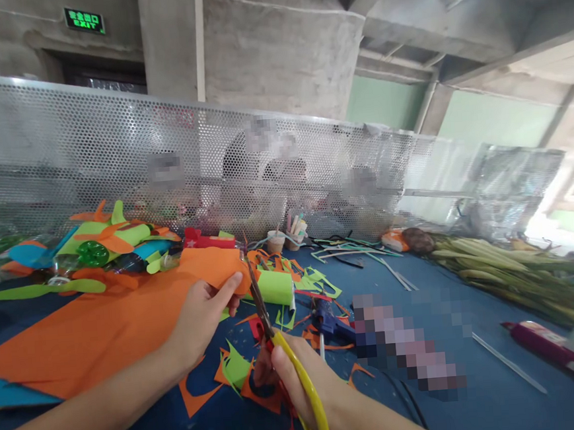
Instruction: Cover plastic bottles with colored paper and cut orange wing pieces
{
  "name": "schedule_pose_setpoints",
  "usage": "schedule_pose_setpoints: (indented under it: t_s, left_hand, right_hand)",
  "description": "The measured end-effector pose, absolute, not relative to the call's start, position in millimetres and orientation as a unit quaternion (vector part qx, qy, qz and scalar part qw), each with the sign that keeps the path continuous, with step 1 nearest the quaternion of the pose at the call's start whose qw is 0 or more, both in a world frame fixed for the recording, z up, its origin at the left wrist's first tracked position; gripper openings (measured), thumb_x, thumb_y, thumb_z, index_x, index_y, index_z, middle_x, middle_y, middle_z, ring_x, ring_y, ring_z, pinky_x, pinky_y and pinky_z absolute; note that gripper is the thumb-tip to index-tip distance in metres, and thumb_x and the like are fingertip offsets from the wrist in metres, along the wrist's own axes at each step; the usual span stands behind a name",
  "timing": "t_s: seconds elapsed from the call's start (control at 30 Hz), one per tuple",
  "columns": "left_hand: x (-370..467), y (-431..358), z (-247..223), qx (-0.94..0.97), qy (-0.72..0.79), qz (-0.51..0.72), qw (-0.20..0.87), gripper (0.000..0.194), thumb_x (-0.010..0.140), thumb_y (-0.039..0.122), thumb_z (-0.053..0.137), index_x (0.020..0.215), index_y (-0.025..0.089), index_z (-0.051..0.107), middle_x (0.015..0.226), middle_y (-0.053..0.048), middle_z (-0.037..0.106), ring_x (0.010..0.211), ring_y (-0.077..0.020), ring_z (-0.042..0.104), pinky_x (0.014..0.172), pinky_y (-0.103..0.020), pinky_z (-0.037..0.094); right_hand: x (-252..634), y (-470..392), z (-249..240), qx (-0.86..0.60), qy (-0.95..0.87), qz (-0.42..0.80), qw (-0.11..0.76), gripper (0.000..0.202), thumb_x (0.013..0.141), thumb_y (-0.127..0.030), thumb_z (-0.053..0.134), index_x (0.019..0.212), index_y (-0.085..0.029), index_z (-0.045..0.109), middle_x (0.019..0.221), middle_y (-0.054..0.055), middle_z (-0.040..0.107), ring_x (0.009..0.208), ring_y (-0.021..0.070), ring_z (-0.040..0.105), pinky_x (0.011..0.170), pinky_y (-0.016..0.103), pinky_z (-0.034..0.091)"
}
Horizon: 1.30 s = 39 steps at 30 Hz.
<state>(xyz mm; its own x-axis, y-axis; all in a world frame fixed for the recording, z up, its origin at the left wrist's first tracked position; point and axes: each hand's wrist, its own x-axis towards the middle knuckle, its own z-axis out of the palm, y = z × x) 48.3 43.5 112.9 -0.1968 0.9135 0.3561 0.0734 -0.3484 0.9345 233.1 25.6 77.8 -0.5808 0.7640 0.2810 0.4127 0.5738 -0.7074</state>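
Observation:
My left hand (pixel 202 318) pinches a piece of orange craft paper (pixel 210 266) between thumb and fingers. In my right hand (pixel 312 372) is a pair of scissors (pixel 300 379) with a yellow handle loop, its dark blades pointing up and away from me. The blades lie at the right edge of the orange piece; whether they are parted is hard to tell. Below my left hand lies a large orange sheet (pixel 102 335). A bright green paper roll (pixel 273 287) rests just behind the scissors.
Paper-and-bottle models with propeller blades (pixel 114 238) crowd the back left. Orange and green scraps (pixel 236 365) surround my hands. A blue glue gun (pixel 331 321) lies right of them, with dried husks (pixel 499 264) and a purple tool (pixel 560 349) farther right. A perforated metal screen (pixel 113 149) stands behind.

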Motion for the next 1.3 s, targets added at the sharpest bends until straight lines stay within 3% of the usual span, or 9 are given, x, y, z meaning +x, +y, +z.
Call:
schedule_pose_setpoints:
  t_s: [0.2,0.5,0.77,1.3]
  left_hand:
    - [51.2,40.0,109.5,0.563,0.468,0.588,0.343,0.047,0.079,0.057,0.063,0.05,0.022,0.053,0.048,0.002,0.053,0.049,-0.014,0.048,0.054,-0.027,0.038]
    - [53.3,38.7,109.8,0.568,0.478,0.577,0.342,0.047,0.078,0.059,0.062,0.05,0.023,0.054,0.047,0.0,0.054,0.047,-0.0148,0.051,0.051,-0.027,0.04]
    - [54.7,39.4,109.0,0.574,0.47,0.577,0.341,0.046,0.077,0.06,0.063,0.051,0.023,0.055,0.046,0.001,0.054,0.045,-0.0138,0.05,0.05,-0.027,0.04]
    - [55.3,34.5,115.9,0.578,0.503,0.554,0.326,0.044,0.073,0.059,0.059,0.049,0.024,0.05,0.046,0.002,0.051,0.045,-0.014,0.048,0.049,-0.026,0.037]
  right_hand:
    - [233.4,29.5,76.5,-0.333,-0.835,0.302,0.316,0.076,0.095,-0.078,0.013,0.092,-0.018,0.059,0.084,0.009,0.064,0.073,0.0197,0.057,0.074,0.033,0.051]
    - [232.6,28.3,74.0,-0.337,-0.816,0.321,0.343,0.075,0.094,-0.08,0.013,0.09,-0.019,0.056,0.085,0.01,0.063,0.074,0.0206,0.057,0.071,0.033,0.048]
    - [231.4,31.5,65.0,-0.329,-0.8,0.366,0.344,0.069,0.093,-0.081,0.016,0.088,-0.021,0.049,0.07,0.002,0.052,0.064,0.0166,0.05,0.061,0.03,0.046]
    - [230.8,30.0,68.1,-0.332,-0.788,0.372,0.361,0.071,0.091,-0.083,0.018,0.085,-0.021,0.051,0.064,-0.001,0.046,0.061,0.0151,0.044,0.053,0.026,0.041]
